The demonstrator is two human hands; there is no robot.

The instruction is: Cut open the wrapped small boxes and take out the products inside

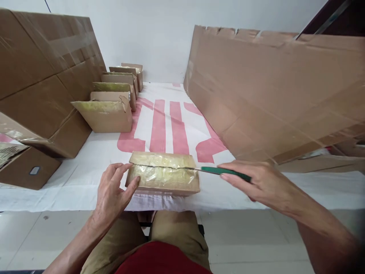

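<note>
A small cardboard box [164, 179] with clear tape across its top lies at the table's front edge. A dark slit runs along the middle of the taped top. My left hand [115, 184] grips the box's left end, thumb on the top and fingers at the far left corner. In my right hand [253, 179] is a green-handled knife [212, 170], held from the right side. Its thin metal blade points left and lies along the slit at the box's right end; how deep the tip goes is hidden.
Several opened small boxes [111, 118] stand in a row at the back left. Beside them rises a large taped carton [54, 68]; another small box [34, 167] sits at the left front. A big cardboard sheet [273, 87] leans at right. The white-and-pink cloth [176, 125] covers the table.
</note>
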